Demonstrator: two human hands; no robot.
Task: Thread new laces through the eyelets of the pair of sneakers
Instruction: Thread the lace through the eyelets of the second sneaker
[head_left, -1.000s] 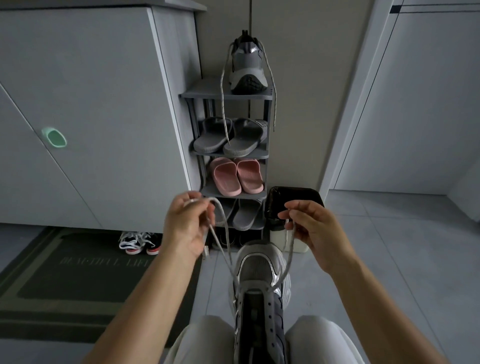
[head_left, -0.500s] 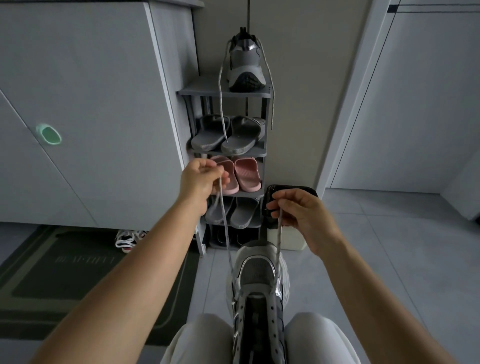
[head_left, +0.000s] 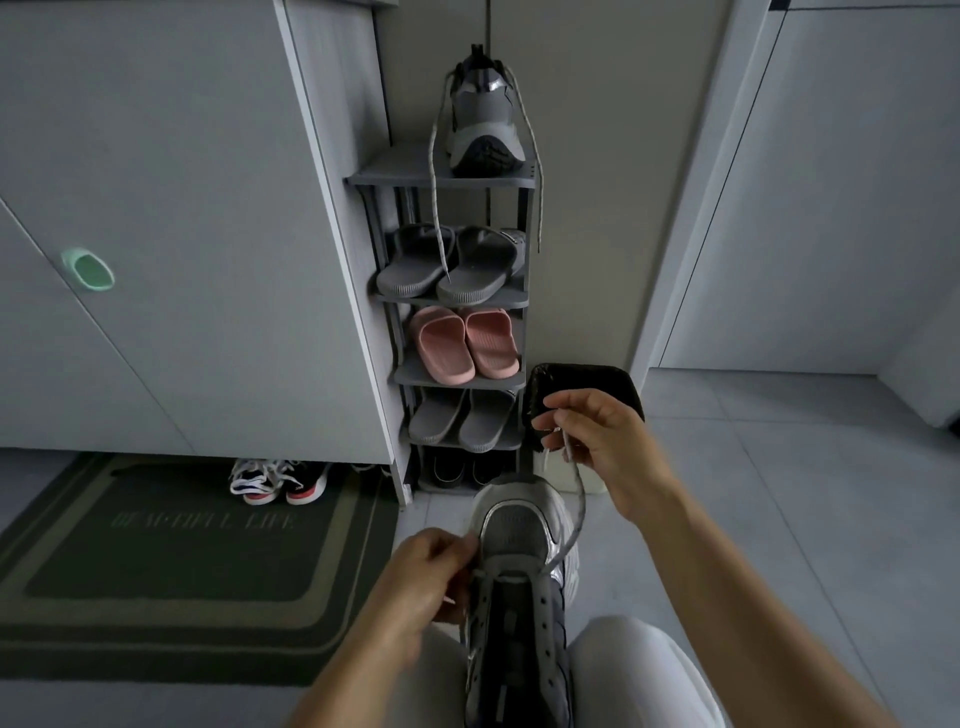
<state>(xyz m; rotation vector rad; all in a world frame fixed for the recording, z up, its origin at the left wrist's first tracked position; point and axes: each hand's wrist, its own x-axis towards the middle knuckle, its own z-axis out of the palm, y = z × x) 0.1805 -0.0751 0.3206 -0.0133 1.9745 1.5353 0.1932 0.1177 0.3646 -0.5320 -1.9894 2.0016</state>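
A grey sneaker (head_left: 519, 545) rests between my knees, toe pointing away, its eyelet rows mostly bare. A grey lace (head_left: 577, 512) runs across the lowest eyelets and rises on the right side. My right hand (head_left: 597, 431) pinches that lace end above the toe, holding it up. My left hand (head_left: 431, 577) is down at the sneaker's left side, fingers curled on the other lace end beside the lower eyelets. The second grey sneaker (head_left: 485, 124) stands on the top shelf of the shoe rack (head_left: 441, 179), its laces dangling down.
The rack holds grey slippers (head_left: 452, 265), pink slippers (head_left: 465, 343) and more pairs below. A black-lined bin (head_left: 587, 384) stands behind my right hand. A dark doormat (head_left: 182, 545) lies at left, with sneakers (head_left: 278, 480) under the grey cabinet (head_left: 182, 208).
My left hand has dropped from high above the sneaker down to its left eyelets, taking the lace end with it. My right hand has stayed raised, still pinching its lace end.
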